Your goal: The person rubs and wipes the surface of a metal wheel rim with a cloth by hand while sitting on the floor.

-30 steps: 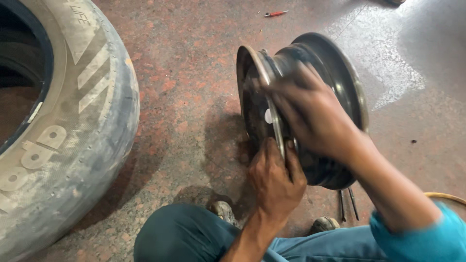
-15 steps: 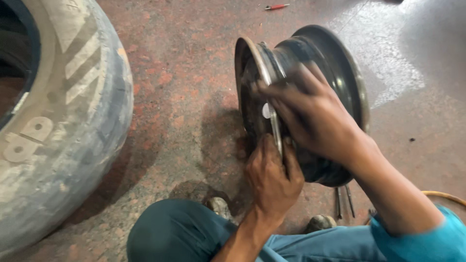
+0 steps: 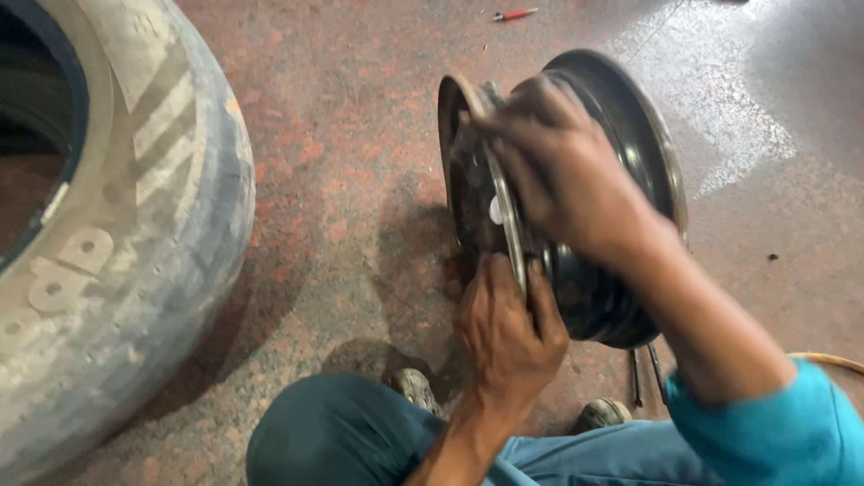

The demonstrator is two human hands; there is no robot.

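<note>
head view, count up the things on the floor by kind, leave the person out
Steel wheel rim, held upright by the left hand and right hand: 1
Worn tyre: 1
Red-handled tool at the far edge: 1
Thin metal rods beneath the rim: 2
Yellow hose, only partly in view: 1
Total: 6
</note>
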